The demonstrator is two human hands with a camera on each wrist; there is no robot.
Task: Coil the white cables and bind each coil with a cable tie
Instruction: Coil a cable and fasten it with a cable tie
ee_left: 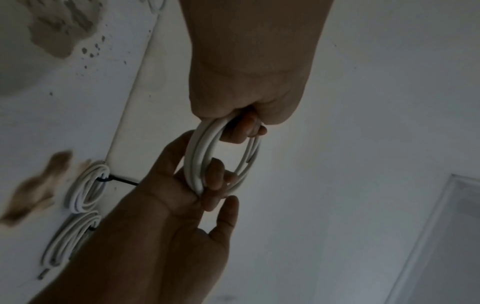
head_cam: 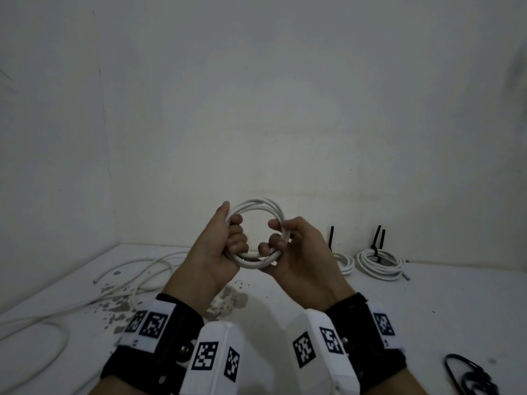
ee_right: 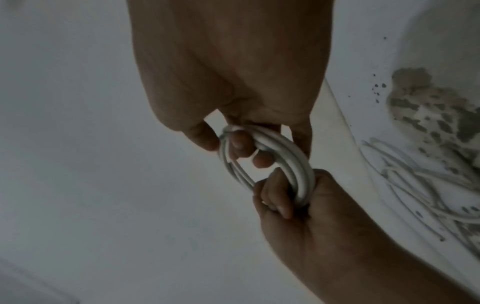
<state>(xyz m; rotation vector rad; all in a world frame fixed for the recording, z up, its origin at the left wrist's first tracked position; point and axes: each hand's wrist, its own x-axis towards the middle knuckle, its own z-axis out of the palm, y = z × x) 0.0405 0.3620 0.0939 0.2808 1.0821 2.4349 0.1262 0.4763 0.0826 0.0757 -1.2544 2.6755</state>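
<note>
A white cable coil (head_cam: 258,206) of several turns is held up above the white surface, in front of the wall. My left hand (head_cam: 228,238) grips its left side with the fingers curled through the ring. My right hand (head_cam: 285,243) grips the lower right side, fingers hooked through from the right. The left wrist view shows the coil (ee_left: 197,156) edge-on between my left hand (ee_left: 246,115) and my right hand (ee_left: 207,191). In the right wrist view my right hand (ee_right: 244,142) and my left hand (ee_right: 280,197) both clasp the coil (ee_right: 298,164). No tie is on this coil.
Two bound coils (head_cam: 380,263) with black cable ties (head_cam: 377,240) lie at the back right near the wall. Loose white cables (head_cam: 134,275) sprawl over the stained left part of the surface. Black ties (head_cam: 467,374) lie at the front right.
</note>
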